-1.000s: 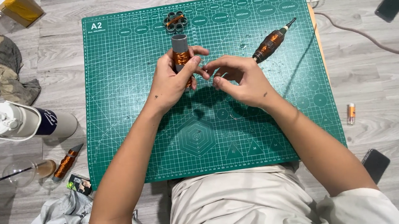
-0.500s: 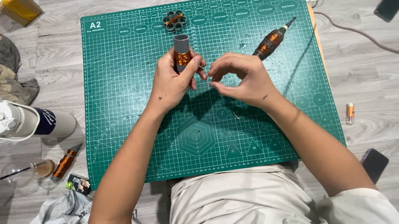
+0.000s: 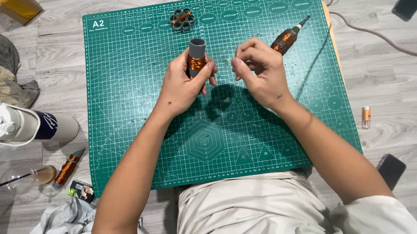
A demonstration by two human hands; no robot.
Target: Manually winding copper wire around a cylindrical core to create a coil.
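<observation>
A large green gridded cutting mat (image 3: 136, 136) covers the grey plank floor, and the person sits at its near edge with both forearms stretched over it. To the left, off the mat, a white bottle with a dark band (image 3: 23, 127) lies on its side.

The left hand (image 3: 182, 87) is wrapped around a short grey plastic tube wound with copper-coloured wire (image 3: 196, 59), thumb and fingers closed on the wound part. The tube's long axis points away from the person, its open grey end farthest off. The right hand (image 3: 259, 72) sits just beside it to the right, apart from the tube, fingertips pinched together at about the height of the winding. It may be holding a fine wire end running across from the coil, though that is too thin to make out.
</observation>
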